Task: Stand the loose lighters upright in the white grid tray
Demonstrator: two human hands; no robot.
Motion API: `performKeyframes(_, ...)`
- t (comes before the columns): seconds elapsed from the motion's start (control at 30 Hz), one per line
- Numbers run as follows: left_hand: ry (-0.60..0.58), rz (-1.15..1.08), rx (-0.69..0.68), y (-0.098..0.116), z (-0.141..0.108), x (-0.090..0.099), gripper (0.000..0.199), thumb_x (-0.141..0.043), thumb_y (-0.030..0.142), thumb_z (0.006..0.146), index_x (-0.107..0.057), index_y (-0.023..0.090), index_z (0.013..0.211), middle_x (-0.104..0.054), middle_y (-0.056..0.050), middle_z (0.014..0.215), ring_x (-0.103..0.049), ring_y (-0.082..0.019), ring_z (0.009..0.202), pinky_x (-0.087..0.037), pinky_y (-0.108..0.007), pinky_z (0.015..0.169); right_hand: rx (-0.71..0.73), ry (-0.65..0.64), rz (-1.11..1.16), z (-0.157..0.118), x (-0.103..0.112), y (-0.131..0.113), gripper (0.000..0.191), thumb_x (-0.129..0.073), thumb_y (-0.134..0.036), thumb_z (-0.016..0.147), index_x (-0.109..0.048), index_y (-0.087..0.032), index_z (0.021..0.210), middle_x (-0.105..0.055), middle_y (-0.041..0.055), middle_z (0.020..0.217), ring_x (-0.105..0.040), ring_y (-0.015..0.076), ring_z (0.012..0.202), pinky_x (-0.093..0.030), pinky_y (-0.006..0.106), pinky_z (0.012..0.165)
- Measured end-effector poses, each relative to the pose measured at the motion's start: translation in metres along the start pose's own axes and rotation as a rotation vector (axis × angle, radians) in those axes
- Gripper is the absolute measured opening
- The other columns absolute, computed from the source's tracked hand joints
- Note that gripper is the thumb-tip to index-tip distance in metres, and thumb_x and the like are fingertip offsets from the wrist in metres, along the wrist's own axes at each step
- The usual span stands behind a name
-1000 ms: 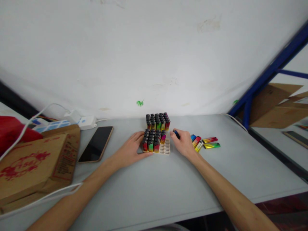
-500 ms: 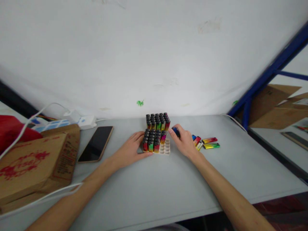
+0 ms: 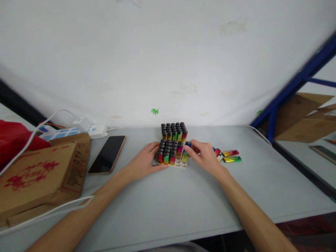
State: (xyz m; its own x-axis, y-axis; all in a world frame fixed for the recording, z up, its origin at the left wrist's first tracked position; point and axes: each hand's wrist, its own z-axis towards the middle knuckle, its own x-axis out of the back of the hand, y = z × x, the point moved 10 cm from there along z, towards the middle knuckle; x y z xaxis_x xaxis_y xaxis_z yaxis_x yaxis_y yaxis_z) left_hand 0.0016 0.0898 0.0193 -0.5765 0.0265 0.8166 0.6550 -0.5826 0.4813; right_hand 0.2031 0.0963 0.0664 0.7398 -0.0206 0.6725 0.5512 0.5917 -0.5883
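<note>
My left hand is closed around the left side of a pale tray with round-edged slots, its thumb along the front edge. Rows of black-topped lighters stand upright in the tray's left part. In my right hand, thumb and fingers pinch a lighter with a blue top and a yellow-green body. It is upright over the right column of slots; whether its base is seated I cannot tell. Behind the tray stands a second block of upright lighters. Loose lighters lie right of my right hand, partly hidden by it.
A phone lies left of my left hand. Farther left are a cardboard box, a red bag and a white power strip with cables. A wall closes off the back; a blue metal frame stands at right.
My right hand has brought the blue-topped lighter left and down to the tray's right column, turning it upright. My left hand keeps its hold. The whole view has shifted slightly.
</note>
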Motion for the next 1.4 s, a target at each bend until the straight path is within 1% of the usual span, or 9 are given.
performKeyframes(0.23, -0.005, 0.009, -0.003, 0.0, 0.0, -0.001, 0.067, -0.079, 0.058, 0.089, -0.063, 0.02, 0.143, -0.063, -0.017, 0.148, -0.056, -0.038, 0.142, -0.044, -0.055, 0.125, -0.05, -0.199, 0.048, 0.0, -0.021, 0.014, 0.043, -0.052, -0.052, 0.11, -0.058, -0.023, 0.078, -0.068, -0.0008, 0.062, -0.062, 0.0159, 0.056, -0.041, 0.026, 0.061)
performKeyframes(0.47, 0.006, -0.019, -0.022, 0.002, 0.0, 0.0, 0.063, -0.078, 0.057, 0.089, -0.065, 0.022, 0.14, -0.065, -0.015, 0.146, -0.059, -0.037, 0.138, -0.047, -0.055, 0.123, 0.079, -0.219, -0.251, -0.002, -0.032, 0.001, 0.038, -0.053, -0.051, 0.11, -0.066, -0.02, 0.093, -0.071, 0.0056, 0.081, -0.059, 0.0172, 0.065, -0.034, 0.028, 0.062)
performKeyframes(0.6, -0.009, 0.033, -0.007, 0.0, 0.0, -0.001, 0.064, -0.079, 0.056, 0.089, -0.064, 0.022, 0.141, -0.063, -0.016, 0.148, -0.057, -0.038, 0.14, -0.046, -0.055, 0.123, -0.013, -0.267, -0.204, -0.003, -0.038, 0.013, 0.05, -0.053, -0.059, 0.108, -0.064, -0.021, 0.078, -0.064, 0.0012, 0.067, -0.053, 0.015, 0.058, -0.032, 0.027, 0.059)
performKeyframes(0.73, -0.004, 0.054, 0.013, 0.0, 0.001, 0.0, 0.067, -0.079, 0.056, 0.088, -0.061, 0.023, 0.143, -0.065, -0.016, 0.147, -0.059, -0.038, 0.14, -0.046, -0.056, 0.123, -0.039, -0.179, -0.089, 0.001, -0.009, 0.024, 0.065, -0.034, -0.063, 0.112, -0.067, -0.02, 0.077, -0.061, 0.0, 0.063, -0.058, 0.0154, 0.06, -0.038, 0.027, 0.065)
performKeyframes(0.8, 0.0, 0.046, 0.026, -0.001, 0.001, 0.0, 0.069, -0.08, 0.057, 0.087, -0.06, 0.023, 0.143, -0.065, -0.016, 0.146, -0.06, -0.038, 0.139, -0.047, -0.055, 0.123, -0.08, -0.052, -0.076, 0.002, 0.02, 0.034, 0.069, -0.027, -0.063, 0.113, -0.071, -0.02, 0.081, -0.062, 0.0001, 0.063, -0.06, 0.0157, 0.061, -0.041, 0.027, 0.068)
performKeyframes(0.9, 0.011, 0.035, 0.062, -0.004, 0.0, 0.001, 0.076, -0.082, 0.06, 0.084, -0.058, 0.02, 0.144, -0.065, -0.018, 0.145, -0.061, -0.04, 0.138, -0.048, -0.057, 0.122, -0.204, 0.185, -0.152, -0.003, 0.069, 0.058, 0.071, -0.031, -0.068, 0.11, -0.073, -0.02, 0.08, -0.059, -0.0005, 0.057, -0.057, 0.0158, 0.054, -0.041, 0.028, 0.063)
performKeyframes(1.0, 0.05, 0.014, 0.085, -0.008, -0.003, 0.005, 0.092, -0.083, 0.06, 0.083, -0.044, 0.021, 0.157, -0.058, -0.017, 0.155, -0.058, -0.042, 0.142, -0.046, -0.059, 0.123, -0.297, 0.322, -0.248, -0.011, 0.1, 0.077, 0.075, -0.032, -0.075, 0.106, -0.074, -0.019, 0.078, -0.057, 0.0002, 0.054, -0.055, 0.0166, 0.051, -0.038, 0.03, 0.06)
performKeyframes(1.2, 0.059, -0.082, 0.058, -0.005, -0.006, 0.006, 0.108, -0.084, 0.05, 0.084, -0.021, 0.028, 0.169, -0.052, -0.011, 0.164, -0.059, -0.039, 0.143, -0.048, -0.055, 0.123, -0.37, 0.411, -0.298, -0.02, 0.119, 0.097, 0.084, -0.026, -0.082, 0.102, -0.074, -0.018, 0.075, -0.059, 0.0027, 0.054, -0.056, 0.0182, 0.053, -0.038, 0.032, 0.062)
performKeyframes(1.4, -0.002, -0.108, 0.052, 0.0, -0.003, 0.0, 0.091, -0.078, 0.053, 0.09, -0.035, 0.026, 0.165, -0.051, -0.011, 0.166, -0.059, -0.034, 0.145, -0.046, -0.05, 0.125, -0.416, 0.474, -0.266, -0.025, 0.123, 0.102, 0.082, -0.027, -0.08, 0.102, -0.073, -0.018, 0.075, -0.056, 0.0014, 0.054, -0.055, 0.018, 0.053, -0.037, 0.032, 0.062)
